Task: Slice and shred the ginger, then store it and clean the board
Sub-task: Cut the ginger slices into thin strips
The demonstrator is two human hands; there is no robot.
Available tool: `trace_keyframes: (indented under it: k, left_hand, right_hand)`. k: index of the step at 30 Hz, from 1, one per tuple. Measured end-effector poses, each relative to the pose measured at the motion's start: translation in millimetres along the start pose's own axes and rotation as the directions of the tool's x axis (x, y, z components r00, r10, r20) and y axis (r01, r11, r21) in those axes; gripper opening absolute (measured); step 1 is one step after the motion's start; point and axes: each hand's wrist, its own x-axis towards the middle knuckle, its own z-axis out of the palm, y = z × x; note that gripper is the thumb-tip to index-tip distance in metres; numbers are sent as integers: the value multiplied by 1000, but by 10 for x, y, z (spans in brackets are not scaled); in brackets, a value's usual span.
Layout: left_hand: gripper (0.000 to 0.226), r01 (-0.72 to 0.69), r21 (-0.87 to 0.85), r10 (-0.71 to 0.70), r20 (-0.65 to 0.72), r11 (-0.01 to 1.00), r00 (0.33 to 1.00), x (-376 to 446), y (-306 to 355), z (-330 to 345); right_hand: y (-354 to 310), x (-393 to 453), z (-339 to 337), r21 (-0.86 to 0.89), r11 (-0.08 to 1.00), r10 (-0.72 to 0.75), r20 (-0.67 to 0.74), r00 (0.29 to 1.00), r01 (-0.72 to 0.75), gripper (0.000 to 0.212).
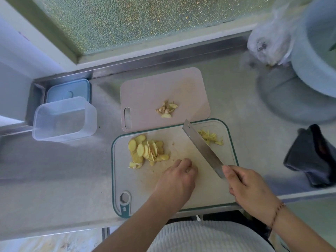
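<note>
A pile of yellow ginger slices (147, 150) lies on the left part of the white, teal-rimmed cutting board (181, 200). A small heap of shredded ginger (211, 137) sits at the board's far right corner. My right hand (251, 188) grips the handle of a cleaver (203, 148), whose blade points up and left, between the slices and the shreds. My left hand (180, 177) rests on the board with curled fingers just right of the slices; whether it holds a piece is hidden.
A pink board (145, 91) behind carries ginger peel scraps (167, 110). A clear plastic container (63, 119) and its blue lid (69, 90) stand at the left. A dark cloth (312, 157) lies at the right, a pale basin (318, 51) and a plastic bag (269, 44) at the back right.
</note>
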Motion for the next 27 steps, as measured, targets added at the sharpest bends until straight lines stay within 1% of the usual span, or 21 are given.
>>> trace_keyframes:
  k: [2, 4, 7, 9, 12, 14, 15, 17, 18, 20, 24, 27]
  left_hand:
    - [25, -40, 2, 40, -18, 999, 999, 19, -56, 0]
    - [22, -58, 15, 59, -68, 998, 996, 47, -100, 12]
    - [20, -24, -3, 23, -184, 1000, 983, 81, -134, 33]
    - [19, 5, -34, -14, -247, 999, 969, 73, -139, 58]
    - [20, 26, -119, -58, -280, 993, 958, -10, -129, 80]
    - [20, 17, -152, -64, -308, 988, 949, -71, -151, 74]
    - [17, 1, -148, -51, -332, 989, 942, -87, -172, 68]
    - [7, -72, -109, 26, -371, 991, 928, -94, -230, 83]
    - [7, -111, -92, 70, -369, 990, 927, -86, -251, 98]
    - [11, -164, -70, 132, -328, 984, 935, -65, -274, 134]
    - [11, -164, -100, 127, -303, 981, 944, -64, -271, 182]
    - [11, -163, -103, 123, -317, 981, 941, -74, -282, 188]
  right_hand:
    - [-2, -6, 12, 16, 1000, 7, 1, 1000, -7, 49]
    - [-23, -9, 18, 42, 999, 27, 6, 1000, -27, 48]
    - [-42, -27, 17, 79, 996, 44, 23, 999, -45, 46]
    - [-59, -63, 14, 86, 996, 17, 33, 999, -20, 43]
    - [-77, -128, 37, 23, 999, -43, 41, 998, 42, 42]
    - [-66, -155, 59, -31, 997, -71, 36, 997, 72, 44]
    - [-62, -159, 68, -48, 996, -77, 33, 996, 79, 45]
    - [-75, -157, 79, -69, 994, -80, 32, 996, 82, 40]
    - [-86, -158, 87, -87, 993, -80, 33, 996, 83, 38]
    - [-108, -163, 111, -144, 986, -82, 49, 995, 88, 44]
    - [-149, -206, 207, -267, 953, -112, 126, 986, 142, 55]
    - [-168, -251, 249, -298, 941, -127, 140, 982, 164, 60]
